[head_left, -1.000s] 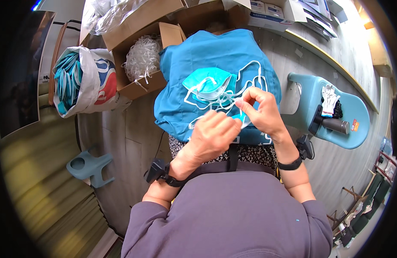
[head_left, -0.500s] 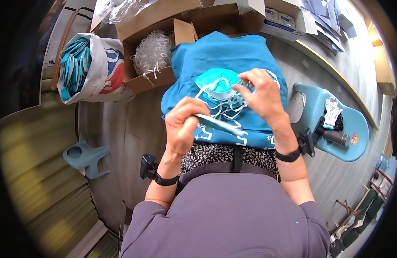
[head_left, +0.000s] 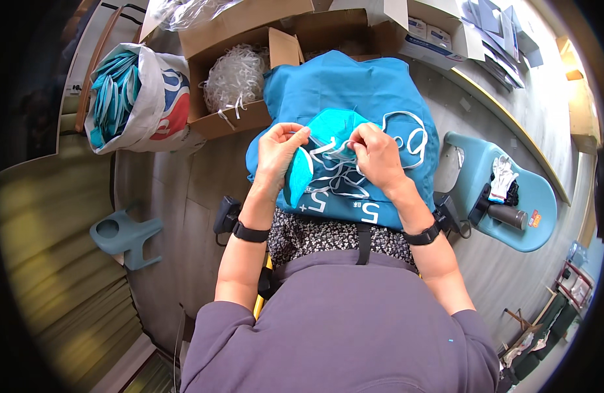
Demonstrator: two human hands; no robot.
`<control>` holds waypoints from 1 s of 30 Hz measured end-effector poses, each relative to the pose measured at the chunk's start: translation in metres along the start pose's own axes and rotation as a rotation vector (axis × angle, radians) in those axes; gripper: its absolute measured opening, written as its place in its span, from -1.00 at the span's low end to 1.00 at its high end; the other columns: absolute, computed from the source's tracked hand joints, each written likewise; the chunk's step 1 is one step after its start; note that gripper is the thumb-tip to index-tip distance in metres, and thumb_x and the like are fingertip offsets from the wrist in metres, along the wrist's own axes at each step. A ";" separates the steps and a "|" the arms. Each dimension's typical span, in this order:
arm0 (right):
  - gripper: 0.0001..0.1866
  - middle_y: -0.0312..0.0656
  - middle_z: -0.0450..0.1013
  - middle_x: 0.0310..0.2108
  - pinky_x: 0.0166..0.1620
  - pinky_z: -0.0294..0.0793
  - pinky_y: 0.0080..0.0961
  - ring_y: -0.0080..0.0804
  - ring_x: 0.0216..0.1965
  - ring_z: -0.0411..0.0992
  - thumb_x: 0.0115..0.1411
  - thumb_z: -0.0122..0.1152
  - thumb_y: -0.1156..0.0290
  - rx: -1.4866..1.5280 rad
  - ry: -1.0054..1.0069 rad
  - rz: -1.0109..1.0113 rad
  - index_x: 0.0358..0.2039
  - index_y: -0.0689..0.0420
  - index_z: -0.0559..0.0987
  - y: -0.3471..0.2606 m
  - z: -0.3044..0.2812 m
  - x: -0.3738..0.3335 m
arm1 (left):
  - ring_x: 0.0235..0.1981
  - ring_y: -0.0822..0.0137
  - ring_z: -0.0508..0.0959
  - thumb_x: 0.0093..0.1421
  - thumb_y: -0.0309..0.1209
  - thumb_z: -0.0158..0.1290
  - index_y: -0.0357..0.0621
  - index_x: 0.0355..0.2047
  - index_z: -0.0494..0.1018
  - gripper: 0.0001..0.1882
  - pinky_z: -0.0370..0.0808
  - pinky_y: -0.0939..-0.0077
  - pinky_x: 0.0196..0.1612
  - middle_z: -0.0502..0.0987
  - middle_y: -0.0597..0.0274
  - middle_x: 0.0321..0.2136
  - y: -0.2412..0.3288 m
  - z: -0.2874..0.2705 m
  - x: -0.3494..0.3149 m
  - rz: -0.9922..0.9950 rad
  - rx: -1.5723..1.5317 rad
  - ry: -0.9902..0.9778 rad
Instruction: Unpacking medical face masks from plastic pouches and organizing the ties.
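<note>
My left hand is closed on a folded turquoise face mask, which hangs below its thumb and fingertips. My right hand pinches at the white elastic straps between the two hands; its fingertips partly hide what they grip. Another turquoise face mask lies just beyond the hands on a blue cloth bag spread over my lap. Loose white elastic straps lie tangled on the bag, and one long white strap loops out to the right of my right hand.
At the far left stands a white bag stuffed with turquoise masks. Beside it, a cardboard box holds a heap of white straps. A blue stool on the right bears gloves and a dark bottle. Another stool stands left.
My left hand has moved up and away, and the mask in it has swung from lying across to hanging down. My right hand has come down and left to the straps.
</note>
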State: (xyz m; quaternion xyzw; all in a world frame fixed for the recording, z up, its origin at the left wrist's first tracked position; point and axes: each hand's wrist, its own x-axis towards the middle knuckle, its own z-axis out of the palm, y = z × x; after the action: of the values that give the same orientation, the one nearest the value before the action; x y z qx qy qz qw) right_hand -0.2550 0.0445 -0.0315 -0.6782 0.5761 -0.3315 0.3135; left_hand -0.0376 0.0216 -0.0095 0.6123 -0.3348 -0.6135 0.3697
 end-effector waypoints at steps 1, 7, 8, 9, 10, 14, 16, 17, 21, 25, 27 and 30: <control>-0.94 -0.12 0.46 -0.44 -0.31 0.47 -0.25 -0.10 -0.37 0.50 0.08 0.17 0.59 0.044 0.022 0.014 -0.47 0.17 0.47 0.003 0.000 -0.002 | -0.52 0.63 0.49 0.17 -0.41 0.28 -0.26 -0.27 0.53 -0.79 0.41 0.79 -0.47 0.57 0.34 -0.48 -0.001 0.006 0.001 0.028 -0.042 -0.001; -0.88 -0.12 0.49 -0.45 -0.38 0.48 -0.37 -0.16 -0.42 0.52 0.03 0.18 0.71 0.187 0.162 -0.026 -0.46 0.20 0.48 0.003 0.000 -0.009 | -0.56 0.69 0.42 0.16 -0.34 0.28 -0.19 -0.31 0.52 -0.78 0.35 0.77 -0.54 0.51 0.45 -0.51 0.020 0.029 -0.013 -0.133 0.024 -0.146; -0.87 -0.12 0.49 -0.45 -0.39 0.49 -0.38 -0.17 -0.42 0.52 0.02 0.18 0.72 0.213 0.183 -0.070 -0.46 0.20 0.48 0.002 0.002 -0.009 | -0.55 0.68 0.42 0.16 -0.33 0.28 -0.20 -0.29 0.52 -0.77 0.36 0.76 -0.54 0.52 0.44 -0.50 0.027 0.034 -0.019 -0.173 0.021 -0.174; -0.86 -0.12 0.49 -0.45 -0.40 0.49 -0.39 -0.18 -0.42 0.52 0.01 0.18 0.73 0.240 0.204 -0.113 -0.45 0.21 0.48 0.000 0.003 -0.009 | -0.47 0.62 0.48 0.16 -0.32 0.28 -0.22 -0.20 0.52 -0.71 0.43 0.71 -0.46 0.56 0.37 -0.41 0.014 0.032 -0.016 -0.171 0.068 -0.205; -0.85 -0.12 0.49 -0.45 -0.40 0.50 -0.40 -0.18 -0.43 0.52 0.01 0.18 0.74 0.250 0.223 -0.143 -0.45 0.21 0.48 -0.004 0.003 -0.009 | -0.37 0.57 0.52 0.20 -0.31 0.25 -0.22 -0.11 0.51 -0.68 0.49 0.66 -0.36 0.57 0.32 -0.30 0.002 0.038 -0.015 -0.027 0.006 -0.234; -0.84 -0.12 0.49 -0.47 -0.39 0.50 -0.45 -0.24 -0.47 0.50 0.04 0.14 0.77 0.257 0.314 -0.131 -0.43 0.20 0.49 -0.009 -0.001 -0.008 | -0.44 0.51 0.54 0.31 -0.45 0.11 -0.21 -0.11 0.49 -0.82 0.52 0.58 -0.44 0.54 0.35 -0.37 -0.005 0.049 -0.024 0.116 0.048 -0.310; -0.84 -0.12 0.49 -0.49 -0.39 0.48 -0.48 -0.31 -0.47 0.50 0.07 0.11 0.77 0.291 0.386 -0.005 -0.44 0.20 0.49 -0.010 -0.005 -0.005 | -0.54 0.50 0.52 0.33 -0.48 0.07 -0.24 -0.14 0.47 -0.86 0.48 0.56 -0.52 0.52 0.32 -0.43 0.002 0.055 -0.039 0.143 0.102 -0.294; -0.85 -0.13 0.50 -0.50 -0.40 0.45 -0.54 -0.39 -0.48 0.50 0.12 0.07 0.76 0.334 0.433 0.026 -0.43 0.21 0.50 -0.010 -0.009 0.000 | -0.58 0.48 0.51 0.33 -0.51 0.05 -0.25 -0.14 0.47 -0.87 0.46 0.56 -0.54 0.52 0.28 -0.44 -0.001 0.057 -0.044 0.209 0.152 -0.273; -0.81 -0.19 0.55 -0.42 -0.42 0.39 -0.65 -0.59 -0.54 0.41 0.16 0.02 0.78 0.275 0.502 0.051 -0.37 0.22 0.55 0.033 -0.052 0.019 | -0.54 0.48 0.55 0.30 -0.44 0.12 -0.29 -0.17 0.50 -0.83 0.47 0.54 -0.51 0.59 0.22 -0.46 0.029 0.060 -0.079 0.243 -0.035 -0.200; -0.68 -0.19 0.58 -0.21 -0.44 0.40 -0.69 -0.71 -0.55 0.36 0.17 0.06 0.73 0.373 0.113 0.077 -0.08 0.21 0.59 0.010 -0.072 0.012 | -0.65 0.60 0.40 0.34 -0.32 0.10 -0.22 -0.23 0.53 -0.81 0.27 0.72 -0.60 0.51 0.38 -0.56 0.032 0.034 -0.066 0.135 -0.101 -0.141; -0.60 -0.17 0.56 -0.15 -0.44 0.42 -0.68 -0.70 -0.56 0.36 0.19 0.09 0.68 0.672 0.048 0.181 0.06 0.22 0.52 -0.009 -0.070 0.007 | -0.74 0.67 0.19 0.34 -0.28 0.10 -0.22 -0.32 0.54 -0.76 0.08 0.69 -0.65 0.36 0.49 -0.69 0.029 0.030 -0.059 0.071 -0.281 -0.189; -0.59 -0.18 0.54 -0.14 -0.44 0.44 -0.66 -0.68 -0.57 0.36 0.23 0.13 0.57 1.028 -0.104 0.283 0.12 0.26 0.46 -0.034 -0.064 0.004 | -0.76 0.65 0.18 0.33 -0.23 0.11 -0.25 -0.30 0.53 -0.72 0.08 0.69 -0.65 0.39 0.44 -0.68 0.036 0.034 -0.063 -0.057 -0.359 -0.248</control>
State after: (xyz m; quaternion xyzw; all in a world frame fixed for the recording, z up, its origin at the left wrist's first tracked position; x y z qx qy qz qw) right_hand -0.2865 0.0425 0.0339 -0.3685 0.4090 -0.4912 0.6750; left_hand -0.0713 0.0563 0.0547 0.4657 -0.2455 -0.7440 0.4115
